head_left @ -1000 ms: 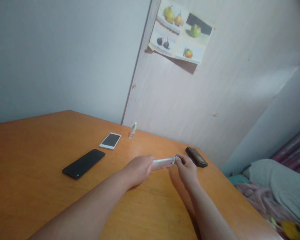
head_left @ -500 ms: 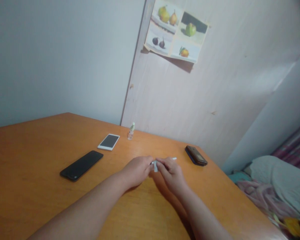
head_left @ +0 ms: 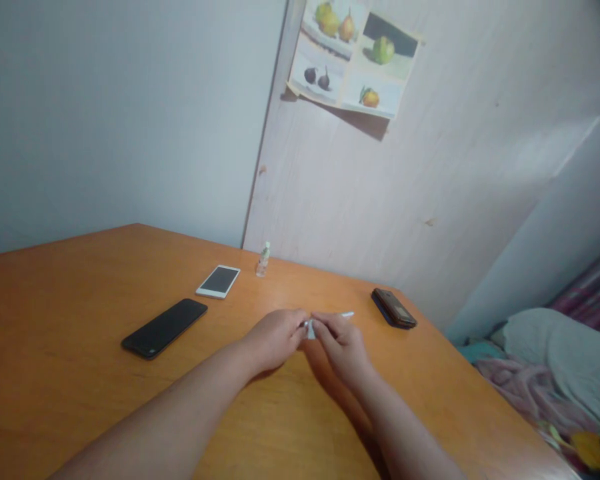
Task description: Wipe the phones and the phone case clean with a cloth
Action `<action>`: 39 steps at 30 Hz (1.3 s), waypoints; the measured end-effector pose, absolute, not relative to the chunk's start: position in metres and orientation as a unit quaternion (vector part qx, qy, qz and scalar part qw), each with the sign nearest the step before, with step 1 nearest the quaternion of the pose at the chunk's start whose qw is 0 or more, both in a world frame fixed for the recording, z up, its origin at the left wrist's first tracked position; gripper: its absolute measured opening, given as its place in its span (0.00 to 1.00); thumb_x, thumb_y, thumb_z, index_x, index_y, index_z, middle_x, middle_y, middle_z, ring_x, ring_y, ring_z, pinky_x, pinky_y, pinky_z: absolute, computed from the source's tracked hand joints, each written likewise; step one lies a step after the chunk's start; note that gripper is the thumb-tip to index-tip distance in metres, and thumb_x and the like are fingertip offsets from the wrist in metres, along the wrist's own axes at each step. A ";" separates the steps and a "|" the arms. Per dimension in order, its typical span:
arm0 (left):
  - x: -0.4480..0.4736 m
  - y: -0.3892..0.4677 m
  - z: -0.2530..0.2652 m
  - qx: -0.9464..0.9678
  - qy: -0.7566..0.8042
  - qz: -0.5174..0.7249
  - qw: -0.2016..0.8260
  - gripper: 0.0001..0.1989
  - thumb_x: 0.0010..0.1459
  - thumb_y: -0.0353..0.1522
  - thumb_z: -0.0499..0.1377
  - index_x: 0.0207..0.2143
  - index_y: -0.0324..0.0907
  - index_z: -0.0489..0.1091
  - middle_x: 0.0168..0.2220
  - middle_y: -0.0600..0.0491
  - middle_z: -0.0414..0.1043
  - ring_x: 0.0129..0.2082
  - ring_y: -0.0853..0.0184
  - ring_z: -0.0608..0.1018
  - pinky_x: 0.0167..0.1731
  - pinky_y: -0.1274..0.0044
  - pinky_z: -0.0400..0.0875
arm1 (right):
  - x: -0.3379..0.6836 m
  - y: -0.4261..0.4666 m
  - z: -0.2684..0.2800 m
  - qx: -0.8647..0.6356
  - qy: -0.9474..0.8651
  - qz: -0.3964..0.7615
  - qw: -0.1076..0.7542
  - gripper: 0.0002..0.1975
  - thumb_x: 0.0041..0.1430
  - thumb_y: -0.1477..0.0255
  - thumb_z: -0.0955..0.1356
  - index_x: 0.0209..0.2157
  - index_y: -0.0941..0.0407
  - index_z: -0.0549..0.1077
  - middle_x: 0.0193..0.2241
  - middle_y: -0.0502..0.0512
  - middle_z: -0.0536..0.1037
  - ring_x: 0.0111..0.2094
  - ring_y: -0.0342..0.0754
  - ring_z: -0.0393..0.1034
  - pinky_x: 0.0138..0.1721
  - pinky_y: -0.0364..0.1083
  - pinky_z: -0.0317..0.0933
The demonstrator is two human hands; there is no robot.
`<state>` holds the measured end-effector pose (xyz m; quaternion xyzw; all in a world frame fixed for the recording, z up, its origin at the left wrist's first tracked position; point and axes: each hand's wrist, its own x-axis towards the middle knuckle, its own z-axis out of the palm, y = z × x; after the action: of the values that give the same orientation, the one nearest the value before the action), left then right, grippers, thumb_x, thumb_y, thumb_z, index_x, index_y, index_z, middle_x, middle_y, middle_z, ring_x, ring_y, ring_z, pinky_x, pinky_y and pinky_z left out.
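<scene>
Over the middle of the wooden table [head_left: 260, 427], my left hand [head_left: 277, 340] and my right hand [head_left: 345, 347] meet with fingers pinched closed. Between the fingertips shows a small white piece [head_left: 311, 329], gripped from both sides; its kind is too small to make out. A thin white end [head_left: 348, 314] sticks out past the right hand's knuckles. Whether it belongs to the same piece is hidden by the fingers. A dark spot shows at the left fingertips.
Left of my hands lie a black phone [head_left: 165, 328] and a white phone [head_left: 219, 281]. A small clear bottle [head_left: 263, 261] stands near the wall. At the right edge is a brown wallet [head_left: 394, 308] on something dark. Bedding [head_left: 555, 360] lies beyond the table.
Both hands keep almost the same place and grip. Slightly less of the white piece hangs below the fingertips, and a little more of the thin white end shows at right.
</scene>
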<state>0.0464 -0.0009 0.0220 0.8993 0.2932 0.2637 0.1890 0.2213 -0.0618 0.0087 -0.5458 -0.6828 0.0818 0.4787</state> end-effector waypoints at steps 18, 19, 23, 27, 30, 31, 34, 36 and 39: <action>0.045 -0.003 0.023 0.894 0.296 0.270 0.199 0.12 0.66 0.36 0.50 0.31 0.43 0.67 0.30 0.52 0.74 0.30 0.66 0.74 0.28 0.77 0.58 | 0.241 -0.053 0.001 -0.585 -0.652 0.061 0.477 0.16 0.63 0.62 0.65 0.44 0.54 0.80 0.41 0.57 0.82 0.43 0.52 0.75 0.48 0.50 0.65; 0.045 -0.003 0.023 0.893 0.297 0.273 0.200 0.12 0.66 0.36 0.50 0.31 0.43 0.67 0.30 0.52 0.73 0.29 0.66 0.74 0.28 0.77 0.58 | 0.238 -0.053 0.001 -0.577 -0.656 0.072 0.481 0.16 0.62 0.62 0.65 0.44 0.54 0.80 0.41 0.57 0.82 0.43 0.52 0.75 0.48 0.50 0.66; 0.046 -0.002 0.022 0.879 0.303 0.282 0.236 0.09 0.63 0.35 0.52 0.31 0.43 0.67 0.28 0.54 0.73 0.28 0.67 0.73 0.26 0.78 0.57 | 0.259 -0.043 0.000 -0.597 -0.585 0.105 0.539 0.16 0.59 0.60 0.67 0.42 0.54 0.81 0.41 0.57 0.83 0.44 0.54 0.75 0.48 0.52 0.66; 0.049 0.003 0.014 0.845 0.292 0.294 0.337 0.09 0.62 0.36 0.52 0.32 0.43 0.68 0.25 0.55 0.73 0.26 0.67 0.75 0.26 0.78 0.61 | 0.288 -0.033 -0.003 -0.626 -0.489 0.134 0.593 0.20 0.53 0.57 0.70 0.40 0.58 0.81 0.40 0.60 0.82 0.44 0.55 0.75 0.47 0.52 0.67; 0.052 0.008 0.005 0.800 0.301 0.313 0.414 0.09 0.61 0.35 0.52 0.33 0.41 0.68 0.24 0.55 0.73 0.24 0.68 0.75 0.24 0.79 0.62 | 0.292 -0.031 -0.006 -0.629 -0.463 0.150 0.606 0.21 0.52 0.57 0.71 0.40 0.59 0.82 0.38 0.60 0.82 0.41 0.54 0.75 0.45 0.51 0.67; 0.052 0.010 0.003 0.784 0.305 0.316 0.438 0.08 0.60 0.35 0.52 0.34 0.41 0.68 0.23 0.55 0.72 0.23 0.68 0.75 0.24 0.79 0.63 | 0.291 -0.030 -0.007 -0.628 -0.459 0.152 0.610 0.21 0.51 0.57 0.71 0.40 0.59 0.82 0.38 0.60 0.82 0.41 0.54 0.76 0.44 0.50 0.67; 0.053 0.012 0.001 0.745 0.315 0.315 0.496 0.08 0.59 0.35 0.53 0.34 0.40 0.68 0.22 0.55 0.71 0.20 0.70 0.73 0.21 0.80 0.63 | 0.287 -0.030 -0.009 -0.625 -0.453 0.157 0.616 0.19 0.50 0.58 0.72 0.38 0.58 0.82 0.37 0.60 0.82 0.39 0.53 0.76 0.42 0.49 0.68; 0.054 0.012 0.002 0.725 0.328 0.313 0.518 0.07 0.58 0.34 0.53 0.34 0.40 0.67 0.22 0.56 0.71 0.19 0.71 0.71 0.19 0.81 0.61 | 0.285 -0.030 -0.010 -0.629 -0.457 0.162 0.607 0.19 0.50 0.58 0.72 0.36 0.58 0.82 0.34 0.60 0.83 0.36 0.53 0.76 0.39 0.48 0.69; 0.054 0.013 0.005 0.701 0.355 0.319 0.530 0.07 0.57 0.32 0.53 0.37 0.40 0.67 0.23 0.56 0.71 0.18 0.72 0.69 0.18 0.82 0.60 | 0.283 -0.030 -0.014 -0.636 -0.471 0.169 0.588 0.19 0.52 0.58 0.71 0.35 0.59 0.82 0.31 0.61 0.82 0.33 0.53 0.76 0.37 0.49 0.69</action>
<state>0.0540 0.0127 0.0045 0.7013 0.3553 0.3186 0.5295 0.2828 -0.0299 -0.0144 -0.6356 -0.4712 0.1694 0.5876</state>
